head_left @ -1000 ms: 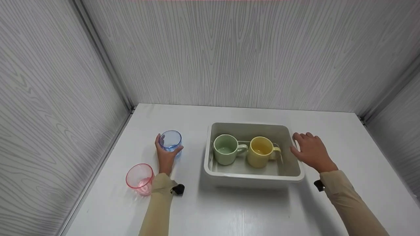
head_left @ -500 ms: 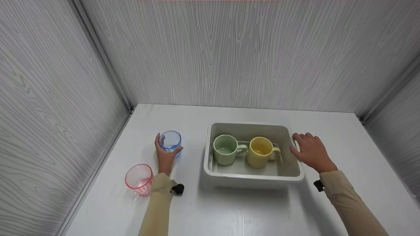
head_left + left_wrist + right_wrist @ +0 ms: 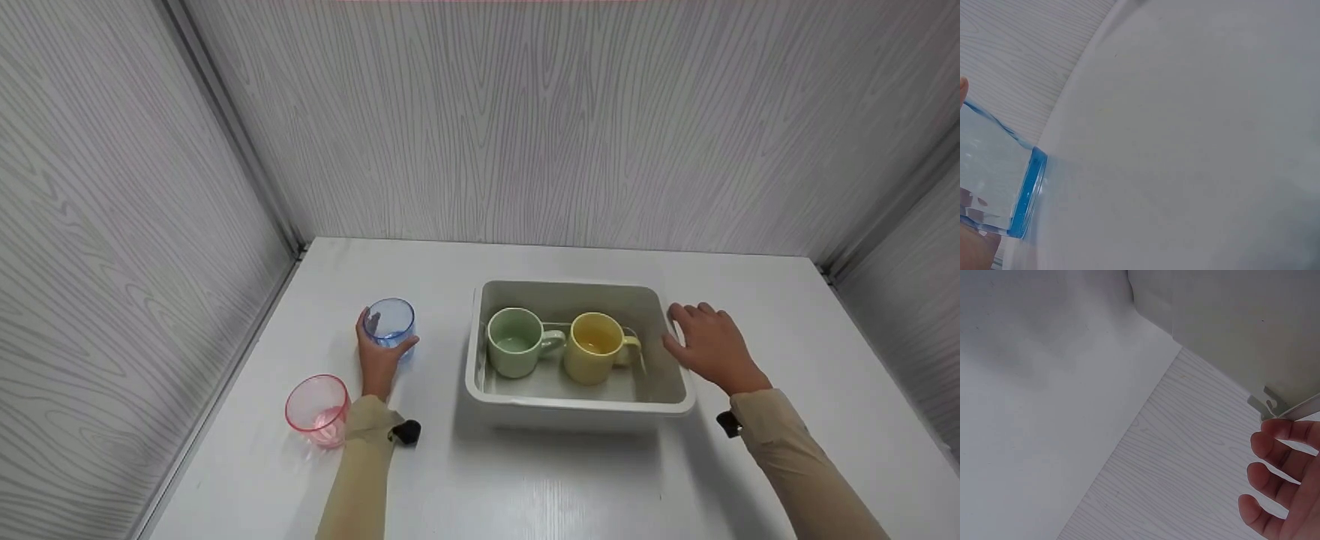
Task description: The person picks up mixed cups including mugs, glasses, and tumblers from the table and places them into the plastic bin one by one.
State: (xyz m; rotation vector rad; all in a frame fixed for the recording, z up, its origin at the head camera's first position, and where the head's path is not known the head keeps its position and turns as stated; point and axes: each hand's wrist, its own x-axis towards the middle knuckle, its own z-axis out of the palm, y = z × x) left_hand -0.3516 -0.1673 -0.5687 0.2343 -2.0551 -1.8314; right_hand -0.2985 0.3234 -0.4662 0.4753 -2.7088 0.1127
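Note:
My left hand [image 3: 380, 356] grips a clear blue tumbler [image 3: 391, 321], thumb on its right side and fingers round its left. The tumbler stands upright at the table's left; its thick blue base [image 3: 1028, 194] shows in the left wrist view. Just in front is a clear pink tumbler [image 3: 319, 409], partly overlapped by the left sleeve. My right hand [image 3: 711, 346] rests at the right rim of a grey bin [image 3: 577, 405], fingers relaxed, with a fingertip [image 3: 1276, 428] right at the rim in the right wrist view. The bin holds a green mug [image 3: 515, 352] and a yellow mug [image 3: 591, 358], both upright.
The white table [image 3: 555, 487] meets a wood-grain panel [image 3: 525, 127] at the back, with similar panels at left and right. Both mug handles point right, and the green mug's handle reaches close to the yellow mug.

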